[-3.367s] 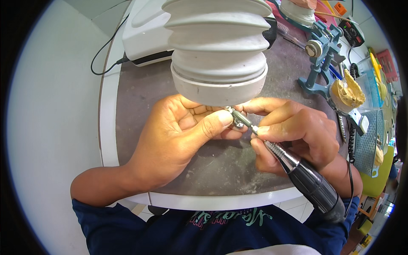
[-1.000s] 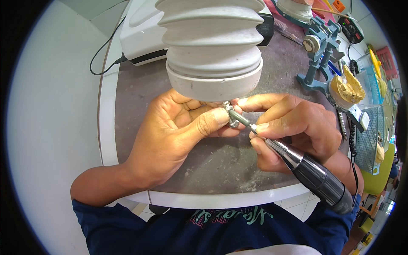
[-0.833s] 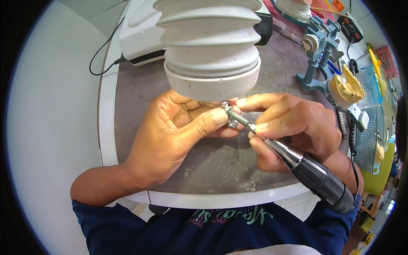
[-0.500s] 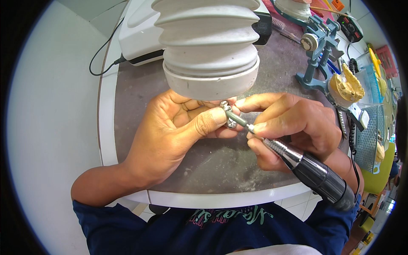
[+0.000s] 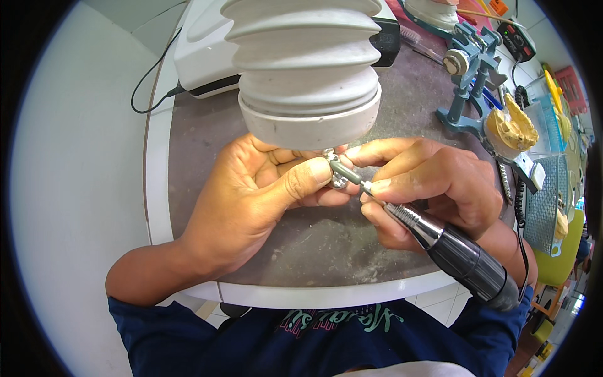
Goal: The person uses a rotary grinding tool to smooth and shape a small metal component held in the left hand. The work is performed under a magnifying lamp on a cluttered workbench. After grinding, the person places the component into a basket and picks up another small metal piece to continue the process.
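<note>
My left hand [image 5: 267,179] is closed, pinching a small shiny metal dental casting [image 5: 339,182] between thumb and fingers. Part of the casting is hidden behind the thumb and the tool. In my right hand [image 5: 440,182] is a black and silver rotary handpiece [image 5: 468,257], gripped near its metal nose like a pen. A greenish-grey cylindrical grinding bit [image 5: 346,172] sticks out of it and lies against the casting. The right fingertips rest close to the left ones. Just above both hands hangs the rim of a white ribbed suction hose [image 5: 308,122].
A white machine [image 5: 204,53] with a black cable stands at the back left. At the right are a blue-grey articulator [image 5: 468,81], a yellowish dental cast [image 5: 512,127] and a blue basket [image 5: 545,198]. The dusty dark bench top [image 5: 314,251] ends in a white front edge.
The casting and the bit have shifted very slightly, and the handpiece is tilted a little differently. Both hands keep their grips; the whole view has moved slightly.
</note>
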The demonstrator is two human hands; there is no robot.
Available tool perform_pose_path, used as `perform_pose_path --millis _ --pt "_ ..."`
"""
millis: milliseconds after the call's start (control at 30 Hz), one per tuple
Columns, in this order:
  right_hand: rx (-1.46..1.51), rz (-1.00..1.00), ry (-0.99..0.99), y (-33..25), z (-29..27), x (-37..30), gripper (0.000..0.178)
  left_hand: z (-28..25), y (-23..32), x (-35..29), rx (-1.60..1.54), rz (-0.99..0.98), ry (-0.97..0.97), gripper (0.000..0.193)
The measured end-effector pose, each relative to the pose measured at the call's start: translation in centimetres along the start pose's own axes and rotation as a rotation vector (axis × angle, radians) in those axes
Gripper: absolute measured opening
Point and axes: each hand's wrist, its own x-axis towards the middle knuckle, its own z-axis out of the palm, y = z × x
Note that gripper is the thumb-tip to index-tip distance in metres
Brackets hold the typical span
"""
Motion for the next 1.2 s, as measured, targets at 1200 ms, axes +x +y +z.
perform_pose_path --millis 1200 --pt "0.029 0.152 -0.025 -0.43 -0.01 -0.54 0.025 0.01 -0.11 0.13 0.045 0.004 0.025 0.028"
